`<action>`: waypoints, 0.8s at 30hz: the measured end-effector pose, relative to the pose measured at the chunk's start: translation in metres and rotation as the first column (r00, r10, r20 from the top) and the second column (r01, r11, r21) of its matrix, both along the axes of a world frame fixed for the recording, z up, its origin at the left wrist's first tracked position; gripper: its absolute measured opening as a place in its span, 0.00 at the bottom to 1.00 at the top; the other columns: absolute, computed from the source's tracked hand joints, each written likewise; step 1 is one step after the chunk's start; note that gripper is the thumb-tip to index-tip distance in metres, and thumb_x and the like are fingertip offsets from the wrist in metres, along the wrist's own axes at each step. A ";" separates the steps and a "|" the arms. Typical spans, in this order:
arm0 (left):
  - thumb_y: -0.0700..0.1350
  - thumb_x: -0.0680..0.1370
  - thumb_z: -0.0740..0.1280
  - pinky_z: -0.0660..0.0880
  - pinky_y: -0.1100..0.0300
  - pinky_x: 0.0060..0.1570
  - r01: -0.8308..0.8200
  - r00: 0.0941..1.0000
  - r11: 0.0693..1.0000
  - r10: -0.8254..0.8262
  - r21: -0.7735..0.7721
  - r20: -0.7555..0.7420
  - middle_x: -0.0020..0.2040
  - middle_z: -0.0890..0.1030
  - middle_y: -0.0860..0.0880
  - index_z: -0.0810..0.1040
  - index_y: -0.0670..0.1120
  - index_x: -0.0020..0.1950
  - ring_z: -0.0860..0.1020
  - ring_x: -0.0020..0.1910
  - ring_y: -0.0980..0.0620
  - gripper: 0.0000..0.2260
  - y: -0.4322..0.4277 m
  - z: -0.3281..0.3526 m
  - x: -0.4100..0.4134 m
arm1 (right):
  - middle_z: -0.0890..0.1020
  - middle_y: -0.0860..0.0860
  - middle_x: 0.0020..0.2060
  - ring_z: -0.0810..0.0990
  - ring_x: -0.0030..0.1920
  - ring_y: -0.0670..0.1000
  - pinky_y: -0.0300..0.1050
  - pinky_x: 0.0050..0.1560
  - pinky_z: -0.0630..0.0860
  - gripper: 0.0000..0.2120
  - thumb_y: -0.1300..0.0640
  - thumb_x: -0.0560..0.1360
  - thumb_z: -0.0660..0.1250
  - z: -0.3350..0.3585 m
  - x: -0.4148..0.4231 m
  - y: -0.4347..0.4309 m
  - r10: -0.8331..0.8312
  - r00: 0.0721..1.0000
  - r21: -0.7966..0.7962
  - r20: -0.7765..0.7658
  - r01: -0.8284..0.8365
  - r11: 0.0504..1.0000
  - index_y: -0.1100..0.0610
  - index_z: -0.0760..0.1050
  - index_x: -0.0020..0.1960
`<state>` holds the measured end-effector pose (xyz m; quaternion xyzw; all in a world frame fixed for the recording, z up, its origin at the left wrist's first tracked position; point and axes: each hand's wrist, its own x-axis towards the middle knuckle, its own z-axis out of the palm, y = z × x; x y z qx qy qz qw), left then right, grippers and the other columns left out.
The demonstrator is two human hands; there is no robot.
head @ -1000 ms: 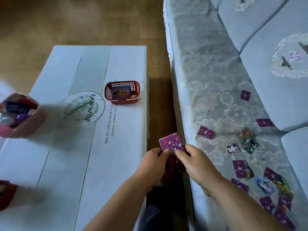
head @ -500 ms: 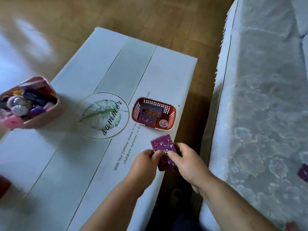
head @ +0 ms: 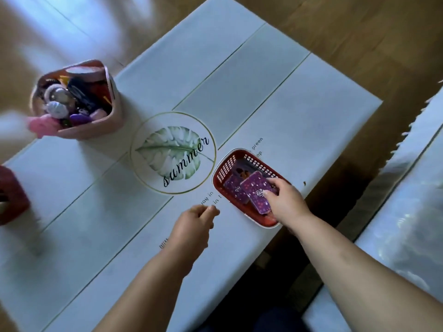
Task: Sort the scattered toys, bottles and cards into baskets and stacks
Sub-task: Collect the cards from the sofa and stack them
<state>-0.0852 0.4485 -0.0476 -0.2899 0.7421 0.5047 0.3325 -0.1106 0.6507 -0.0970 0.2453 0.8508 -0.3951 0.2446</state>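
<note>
A small red plastic basket (head: 226, 164) stands near the right edge of the white table (head: 239, 92). Purple-backed cards lie inside it. My right hand (head: 286, 203) pinches a stack of purple cards (head: 257, 191) and holds it low over the basket's near half. My left hand (head: 194, 226) hovers just left of the basket with fingers loosely curled, holding nothing. A pink fabric basket (head: 96, 130) filled with several small toys sits at the table's far left.
A dark red container (head: 12, 197) shows partly at the left edge. The light sofa (head: 407, 224) runs along the right, with a strip of wooden floor (head: 383, 56) between it and the table. A leaf print marks the table's middle.
Both hands held the card stack before; now my left hand has let go and my right hand has carried the stack over the red basket. The view swung from the sofa to the table.
</note>
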 end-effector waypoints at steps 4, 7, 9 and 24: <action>0.51 0.81 0.60 0.68 0.59 0.34 -0.078 0.996 0.997 0.078 0.004 0.046 0.38 0.73 0.50 0.81 0.48 0.50 0.68 0.31 0.52 0.12 0.015 -0.016 0.003 | 0.80 0.53 0.52 0.78 0.53 0.55 0.43 0.47 0.69 0.11 0.56 0.79 0.63 -0.034 -0.024 -0.013 0.163 0.985 0.074 0.057 -0.167 0.983 0.54 0.68 0.61; 0.52 0.82 0.60 0.69 0.59 0.34 -0.098 0.993 0.995 0.098 -0.007 0.066 0.39 0.74 0.50 0.80 0.49 0.51 0.70 0.33 0.52 0.12 0.018 -0.028 0.004 | 0.78 0.55 0.57 0.71 0.61 0.57 0.47 0.56 0.69 0.11 0.56 0.80 0.61 -0.061 -0.033 -0.027 0.230 0.972 0.153 0.052 -0.235 0.960 0.55 0.68 0.61; 0.52 0.81 0.60 0.70 0.59 0.34 -0.113 0.991 0.993 0.114 -0.023 0.068 0.39 0.74 0.50 0.81 0.50 0.51 0.70 0.32 0.53 0.11 0.017 -0.040 0.004 | 0.78 0.55 0.59 0.69 0.62 0.57 0.49 0.60 0.68 0.11 0.56 0.80 0.60 -0.079 -0.036 -0.034 0.222 0.973 0.180 0.058 -0.229 0.957 0.56 0.68 0.62; 0.58 0.78 0.65 0.66 0.58 0.34 -0.284 0.958 0.956 0.279 0.079 0.072 0.28 0.67 0.53 0.81 0.47 0.47 0.65 0.29 0.53 0.15 0.025 -0.069 -0.022 | 0.72 0.53 0.57 0.71 0.60 0.55 0.47 0.62 0.71 0.15 0.54 0.78 0.66 -0.090 -0.018 -0.036 0.196 0.938 0.193 -0.285 -0.144 0.970 0.56 0.75 0.63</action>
